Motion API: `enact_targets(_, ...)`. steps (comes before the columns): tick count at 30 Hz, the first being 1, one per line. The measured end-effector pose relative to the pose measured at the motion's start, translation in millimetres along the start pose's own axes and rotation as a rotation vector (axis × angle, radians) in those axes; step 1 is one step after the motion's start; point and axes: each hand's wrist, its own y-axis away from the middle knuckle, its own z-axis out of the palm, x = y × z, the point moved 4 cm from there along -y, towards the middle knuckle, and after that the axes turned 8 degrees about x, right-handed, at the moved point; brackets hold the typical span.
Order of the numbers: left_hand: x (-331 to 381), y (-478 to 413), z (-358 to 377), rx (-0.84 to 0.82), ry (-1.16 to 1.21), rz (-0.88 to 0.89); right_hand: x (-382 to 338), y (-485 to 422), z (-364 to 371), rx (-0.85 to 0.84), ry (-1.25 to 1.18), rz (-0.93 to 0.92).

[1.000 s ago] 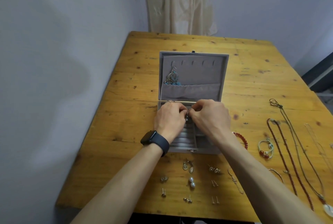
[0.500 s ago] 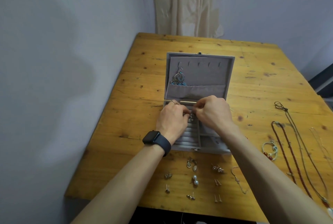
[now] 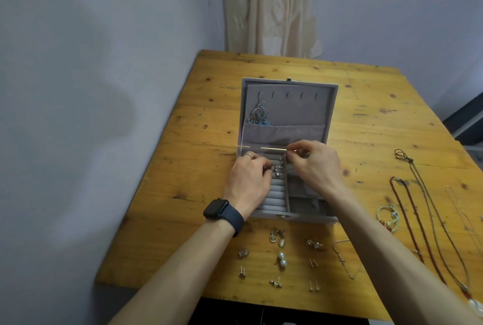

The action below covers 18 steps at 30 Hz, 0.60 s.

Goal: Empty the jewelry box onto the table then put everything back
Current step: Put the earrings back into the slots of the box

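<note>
my left hand [image 3: 248, 181] is curled with its fingertips at the small silver earrings [image 3: 278, 169] on the ring rolls [image 3: 277, 194]. i can't tell whether it grips them. my right hand [image 3: 316, 165] has thumb and forefinger pinched together just beside, but whatever is between them is too small to make out. the jewelry box [image 3: 308, 216] lies open on the table [image 3: 183, 168], with more earrings [image 3: 281, 259] laid out in front. i'd seat each post squarely in a slit between rolls, pressing lightly, one piece at a time, so that nothing rolls off.
</note>
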Motion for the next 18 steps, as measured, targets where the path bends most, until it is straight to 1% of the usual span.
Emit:
enact_targets(3, -0.2, 5.4, 1.0, 0.015, 0.000, 0.013, -2.0, 3.7, -2.2, -0.067, -0.016, -0.096)
enact_targets(8, -0.2, 11.0, 1.8, 0.037, -0.011, 0.016, -5.6, 11.3, 7.8, -0.183, 0.082, -0.227)
enact_targets(12, -0.2, 12.5, 0.4, 0.041, 0.001, 0.019, -3.7, 12.0, 13.1, -0.203, 0.101, -0.252)
enact_targets(18, -1.0, 13.1, 1.0, 0.047, 0.001, 0.016, -5.4, 9.4, 16.9, -0.204, 0.088, -0.221)
